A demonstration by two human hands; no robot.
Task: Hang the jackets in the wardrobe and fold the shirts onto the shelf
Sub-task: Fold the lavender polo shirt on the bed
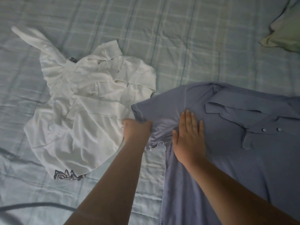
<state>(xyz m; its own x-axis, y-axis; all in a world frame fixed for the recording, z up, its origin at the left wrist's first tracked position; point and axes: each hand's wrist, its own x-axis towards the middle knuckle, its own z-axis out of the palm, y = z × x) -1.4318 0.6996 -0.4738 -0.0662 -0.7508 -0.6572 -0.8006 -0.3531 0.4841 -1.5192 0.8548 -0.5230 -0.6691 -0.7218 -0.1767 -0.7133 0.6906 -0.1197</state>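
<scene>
Left hand (137,129): fingers curled, gripping the blue shirt (235,159) by the lower edge of its short sleeve (155,109); the cloth bunches into wrinkles right at the grip.
Right hand (188,137): just to the right of the grip, lying flat on the shirt's chest, palm down, fingers straight and close together, thumb out to the side, pressing the cloth onto the bed.
Blue shirt: spread front-up on the bed; its body runs from the grip to the right and back towards the person, under the right forearm.
Sleeve: reaches up and away from the grip, its open end just above the left hand's knuckles.
Collar (227,109): further right than the flat hand, folded open, with two pale buttons (263,129) on the placket beside it.
White jacket (90,103): a crumpled heap immediately left of the grip, its edge touching the left hand; one long sleeve stretches far up and to the left, and a dark printed pattern (68,174) shows at the near hem.
Bed sheet (178,38): pale blue-green checks, under both garments and all around the grip.
Pillow (282,34): pale green, well apart from the grip, far up and to the right.
</scene>
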